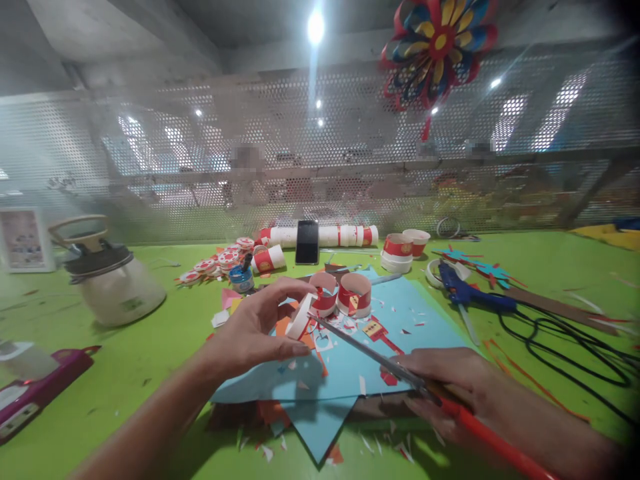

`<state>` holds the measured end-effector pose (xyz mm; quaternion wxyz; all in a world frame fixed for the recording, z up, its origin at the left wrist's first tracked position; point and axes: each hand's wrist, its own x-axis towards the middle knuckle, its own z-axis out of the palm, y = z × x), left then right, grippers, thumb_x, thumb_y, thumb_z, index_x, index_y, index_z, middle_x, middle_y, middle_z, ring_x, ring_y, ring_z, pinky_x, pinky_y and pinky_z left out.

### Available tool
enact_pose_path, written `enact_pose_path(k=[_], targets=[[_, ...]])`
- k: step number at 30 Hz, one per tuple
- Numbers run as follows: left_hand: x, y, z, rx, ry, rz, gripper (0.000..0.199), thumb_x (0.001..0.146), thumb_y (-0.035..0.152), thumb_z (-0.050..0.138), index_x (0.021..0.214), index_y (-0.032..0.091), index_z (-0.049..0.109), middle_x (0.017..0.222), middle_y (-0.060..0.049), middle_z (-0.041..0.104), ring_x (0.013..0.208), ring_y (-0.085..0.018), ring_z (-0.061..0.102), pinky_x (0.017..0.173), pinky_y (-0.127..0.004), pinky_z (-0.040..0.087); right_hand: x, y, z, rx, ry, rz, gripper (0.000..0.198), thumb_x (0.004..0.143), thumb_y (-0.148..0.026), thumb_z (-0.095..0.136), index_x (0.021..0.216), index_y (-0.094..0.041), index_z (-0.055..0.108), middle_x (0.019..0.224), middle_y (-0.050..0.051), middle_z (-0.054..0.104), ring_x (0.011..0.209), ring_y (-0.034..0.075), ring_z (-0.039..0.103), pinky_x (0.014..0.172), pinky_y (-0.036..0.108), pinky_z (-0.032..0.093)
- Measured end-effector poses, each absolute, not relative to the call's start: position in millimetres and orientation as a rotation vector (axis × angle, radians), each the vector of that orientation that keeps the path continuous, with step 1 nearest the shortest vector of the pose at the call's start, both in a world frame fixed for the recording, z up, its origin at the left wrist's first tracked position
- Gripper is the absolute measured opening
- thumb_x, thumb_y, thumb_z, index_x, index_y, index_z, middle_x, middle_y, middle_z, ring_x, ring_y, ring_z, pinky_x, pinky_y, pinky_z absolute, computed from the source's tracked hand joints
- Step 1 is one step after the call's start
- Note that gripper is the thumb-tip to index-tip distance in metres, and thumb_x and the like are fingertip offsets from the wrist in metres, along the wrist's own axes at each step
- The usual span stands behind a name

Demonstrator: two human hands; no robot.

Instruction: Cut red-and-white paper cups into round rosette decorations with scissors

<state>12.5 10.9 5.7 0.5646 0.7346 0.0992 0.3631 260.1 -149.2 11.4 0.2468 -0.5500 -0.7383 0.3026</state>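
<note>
My left hand (260, 327) pinches a short white ring cut from a paper cup (300, 319) between thumb and fingers. Red-handled scissors (370, 352) lie in the grip of my right hand (450, 383), their long blades reaching left so the tips meet the ring's edge. Just beyond stand two red paper-cup rings (354, 295) side by side on blue paper (425, 320). Red and white paper scraps, along with a red-and-yellow cut piece (377, 333), are scattered on the paper around the blades.
A phone (307, 242) leans on a row of stacked paper cups (345, 236). At right lies a blue glue gun (473, 290) with a looping black cord (540, 340). A kettle (113, 280) and purple power strip (47, 387) are at left; an ink-blue jar (242, 279) stands nearer.
</note>
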Motion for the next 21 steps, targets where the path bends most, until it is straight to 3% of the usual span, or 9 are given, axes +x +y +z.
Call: enact_pose_path(k=[9, 14, 21], targets=[[13.2, 10.2, 7.5, 1.735, 0.248, 0.878, 0.05, 0.06, 0.014, 0.082, 0.108, 0.023, 0.068, 0.113, -0.008, 0.058, 0.11, -0.026, 0.05, 0.093, -0.038, 0.043, 261.6, -148.7, 6.6, -1.508, -2.031, 0.771, 0.02, 0.085, -0.013, 0.052, 0.093, -0.024, 0.068, 0.073, -0.002, 0.066, 0.064, 0.013, 0.058, 0.056, 0.02, 0.044], [11.9, 11.3, 7.2, 1.769, 0.25, 0.855, 0.051, 0.062, 0.016, 0.082, 0.11, 0.024, 0.066, 0.118, -0.007, 0.056, 0.113, -0.027, 0.049, 0.095, -0.039, 0.041, 262.0, -148.5, 6.1, -1.524, -1.993, 0.829, 0.018, 0.089, -0.017, 0.049, 0.085, -0.021, 0.066, 0.075, -0.001, 0.068, 0.064, 0.012, 0.058, 0.055, 0.02, 0.044], [11.0, 11.9, 6.8, 1.806, 0.212, 0.8, 0.051, 0.067, 0.014, 0.078, 0.115, 0.026, 0.063, 0.12, -0.007, 0.055, 0.116, -0.026, 0.049, 0.095, -0.036, 0.041, 260.5, -151.2, 9.5, -1.507, -2.014, 0.834, 0.026, 0.087, -0.011, 0.05, 0.097, -0.025, 0.069, 0.075, -0.002, 0.069, 0.067, 0.014, 0.061, 0.057, 0.02, 0.046]])
